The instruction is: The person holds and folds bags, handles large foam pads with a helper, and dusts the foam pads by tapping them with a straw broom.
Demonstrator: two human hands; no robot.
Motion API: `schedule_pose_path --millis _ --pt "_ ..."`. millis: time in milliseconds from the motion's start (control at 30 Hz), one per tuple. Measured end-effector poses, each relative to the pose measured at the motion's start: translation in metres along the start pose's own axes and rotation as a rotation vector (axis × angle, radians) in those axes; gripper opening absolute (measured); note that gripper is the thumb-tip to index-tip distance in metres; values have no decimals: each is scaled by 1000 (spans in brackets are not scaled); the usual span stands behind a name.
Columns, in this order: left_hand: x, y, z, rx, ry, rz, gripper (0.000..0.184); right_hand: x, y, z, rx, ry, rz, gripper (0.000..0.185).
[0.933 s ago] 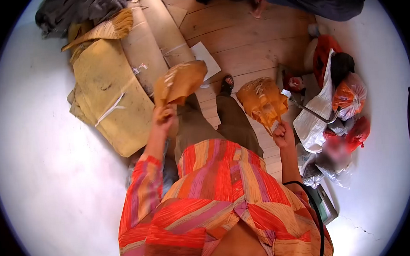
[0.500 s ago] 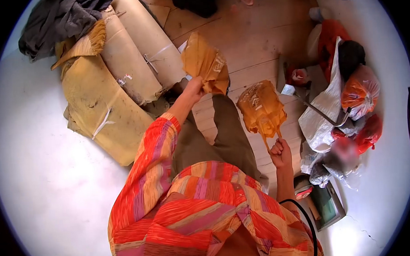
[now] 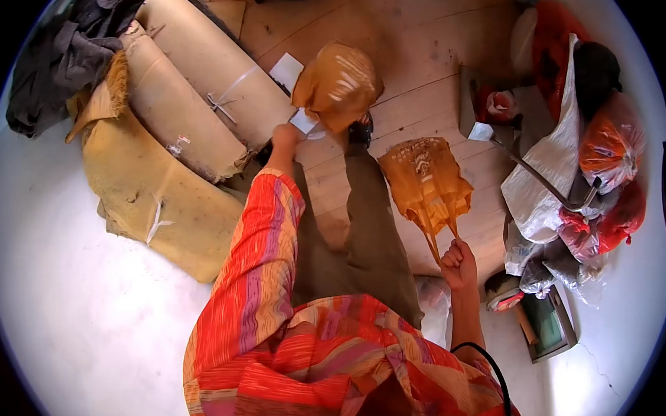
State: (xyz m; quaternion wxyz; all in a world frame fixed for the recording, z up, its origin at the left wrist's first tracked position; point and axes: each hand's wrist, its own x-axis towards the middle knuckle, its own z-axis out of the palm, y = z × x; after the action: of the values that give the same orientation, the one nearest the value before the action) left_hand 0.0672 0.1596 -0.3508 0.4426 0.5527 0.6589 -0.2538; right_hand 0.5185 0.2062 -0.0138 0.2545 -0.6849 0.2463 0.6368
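My right hand [image 3: 458, 264] is closed around the handles of an orange-brown plastic bag [image 3: 428, 181]. That bag stretches away from my fist over the wooden floor, with pale printing on its side. My left hand [image 3: 285, 139] is beside a second orange-brown plastic bag [image 3: 336, 85], which looks puffed out and also bears pale print. A gap with white paper [image 3: 303, 121] shows between this hand and the second bag. The left fingers are mostly hidden, so I cannot make out whether they hold anything.
Tied folded cardboard [image 3: 216, 79] and a yellowish sheet [image 3: 161, 193] lie at left, near a broom head [image 3: 112, 87] and dark cloth [image 3: 59, 71]. At right are a white sack [image 3: 543, 176], a metal-handled tool [image 3: 532, 169], several filled bags [image 3: 611, 147] and a framed box [image 3: 550, 325].
My left hand has moved left, away from the second bag, which has shifted slightly and looks rounder. The right hand's bag hangs straighter and wider. The whole view has shifted a little.
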Motion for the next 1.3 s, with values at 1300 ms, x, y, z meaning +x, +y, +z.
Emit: schedule_pose_path --millis 1300 --pt "-151 -476 -247 51 757 -397 82 -51 75 92 -222 -10 60 28"
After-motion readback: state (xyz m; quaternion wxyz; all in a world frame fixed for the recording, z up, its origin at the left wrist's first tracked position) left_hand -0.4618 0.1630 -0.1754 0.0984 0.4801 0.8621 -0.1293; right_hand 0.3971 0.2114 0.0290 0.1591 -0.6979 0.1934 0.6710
